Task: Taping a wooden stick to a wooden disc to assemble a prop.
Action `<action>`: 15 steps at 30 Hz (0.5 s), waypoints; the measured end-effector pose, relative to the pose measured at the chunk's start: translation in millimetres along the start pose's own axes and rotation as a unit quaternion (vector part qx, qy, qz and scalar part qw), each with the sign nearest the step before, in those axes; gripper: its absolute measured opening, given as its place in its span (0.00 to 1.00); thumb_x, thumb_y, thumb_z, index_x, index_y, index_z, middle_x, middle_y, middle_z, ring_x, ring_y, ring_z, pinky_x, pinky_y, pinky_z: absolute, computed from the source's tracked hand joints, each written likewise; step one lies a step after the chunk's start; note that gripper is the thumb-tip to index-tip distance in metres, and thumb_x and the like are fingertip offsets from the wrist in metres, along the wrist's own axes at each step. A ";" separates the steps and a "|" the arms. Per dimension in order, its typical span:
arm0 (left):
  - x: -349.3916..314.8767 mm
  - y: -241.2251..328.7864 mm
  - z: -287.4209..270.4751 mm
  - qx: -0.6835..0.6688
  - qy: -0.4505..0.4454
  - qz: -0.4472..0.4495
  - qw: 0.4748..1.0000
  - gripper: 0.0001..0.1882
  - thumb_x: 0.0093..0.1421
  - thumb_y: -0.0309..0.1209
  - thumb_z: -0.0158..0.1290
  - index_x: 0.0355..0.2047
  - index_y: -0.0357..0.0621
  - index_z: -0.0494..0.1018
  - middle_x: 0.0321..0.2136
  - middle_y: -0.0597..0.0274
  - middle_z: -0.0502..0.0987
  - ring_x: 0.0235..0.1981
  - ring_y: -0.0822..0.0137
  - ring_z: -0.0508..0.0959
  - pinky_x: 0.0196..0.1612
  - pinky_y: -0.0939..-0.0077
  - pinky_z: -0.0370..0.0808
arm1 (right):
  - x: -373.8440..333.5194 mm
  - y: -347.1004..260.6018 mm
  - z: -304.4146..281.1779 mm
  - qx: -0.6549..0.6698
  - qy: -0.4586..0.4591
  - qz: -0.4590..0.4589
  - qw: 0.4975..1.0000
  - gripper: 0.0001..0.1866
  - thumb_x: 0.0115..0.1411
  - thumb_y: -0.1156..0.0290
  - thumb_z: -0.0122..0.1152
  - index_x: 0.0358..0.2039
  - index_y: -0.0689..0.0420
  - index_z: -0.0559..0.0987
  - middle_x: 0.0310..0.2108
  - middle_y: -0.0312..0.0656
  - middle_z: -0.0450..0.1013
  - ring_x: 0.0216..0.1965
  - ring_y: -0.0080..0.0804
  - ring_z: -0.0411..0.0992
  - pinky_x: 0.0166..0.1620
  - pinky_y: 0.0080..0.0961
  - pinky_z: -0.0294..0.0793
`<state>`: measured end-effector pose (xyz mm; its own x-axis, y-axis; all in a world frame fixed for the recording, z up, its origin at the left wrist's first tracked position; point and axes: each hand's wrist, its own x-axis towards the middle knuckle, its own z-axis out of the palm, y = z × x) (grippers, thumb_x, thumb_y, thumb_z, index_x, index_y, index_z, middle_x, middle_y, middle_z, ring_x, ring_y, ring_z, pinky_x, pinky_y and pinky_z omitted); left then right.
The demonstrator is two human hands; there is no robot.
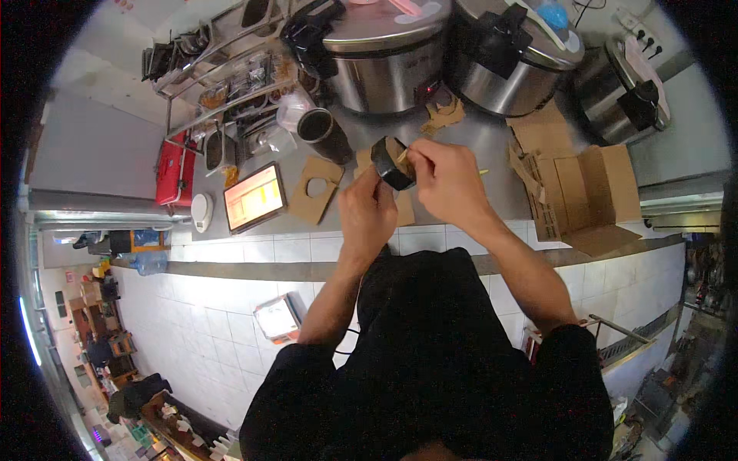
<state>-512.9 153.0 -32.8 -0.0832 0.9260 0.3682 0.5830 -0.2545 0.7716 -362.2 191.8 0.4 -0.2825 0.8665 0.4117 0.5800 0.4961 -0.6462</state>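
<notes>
My left hand (pixel 367 211) is closed on the lower left rim of a black, ring-like round piece (pixel 392 177) with a brown inside, held tilted above the counter. I cannot make out its exact kind. The fingers of my right hand (pixel 446 180) pinch a thin yellowish stick (pixel 401 156) at its opening. Another thin yellow bit (pixel 483 171) shows just right of that hand; whether it belongs to the same stick, I cannot tell. Under my hands lies flat cardboard (pixel 405 209), partly covered. To the left is a cardboard piece with a round hole (pixel 327 201).
The metal counter (pixel 492 200) holds a lit tablet (pixel 255 197), a dark cup (pixel 324 134), a white round object (pixel 201 211) and an open cardboard box (pixel 550 192). Large steel cookers (pixel 377 81) line the back. A wire rack (pixel 223 104) and red case (pixel 175 173) stand left.
</notes>
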 end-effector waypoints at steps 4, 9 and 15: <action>0.0 -33.4 -15.4 -0.108 -0.030 -0.044 0.993 0.04 0.56 0.21 0.50 0.32 0.35 0.73 0.18 0.51 0.72 0.18 0.65 0.71 0.24 0.68 0.66 | 15.5 -6.5 8.6 0.253 -0.144 0.172 0.941 0.10 0.63 0.70 0.54 0.29 0.64 0.73 0.21 0.41 0.67 0.24 0.27 0.66 0.29 0.26 0.64; 5.4 -66.7 -31.2 -0.253 -0.075 0.014 0.964 0.06 0.57 0.22 0.51 0.34 0.34 0.74 0.18 0.59 0.71 0.21 0.74 0.66 0.24 0.72 0.64 | 30.4 -5.7 8.6 0.321 -0.288 0.145 0.891 0.09 0.62 0.71 0.52 0.30 0.64 0.74 0.22 0.44 0.71 0.24 0.32 0.68 0.31 0.29 0.67; -6.7 -40.8 -37.1 -0.137 -0.072 -0.017 0.988 0.05 0.54 0.18 0.49 0.32 0.33 0.72 0.19 0.49 0.72 0.20 0.60 0.72 0.24 0.67 0.65 | 38.2 -5.5 -10.7 0.207 -0.343 0.094 0.911 0.10 0.62 0.69 0.52 0.32 0.64 0.74 0.23 0.48 0.71 0.26 0.38 0.69 0.33 0.33 0.67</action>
<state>-566.1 146.8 -47.5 0.0273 0.9604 0.2771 0.3393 -0.2697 0.9012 -368.0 221.6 26.6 -0.7017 0.6987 -0.1392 0.3698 0.1903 -0.9094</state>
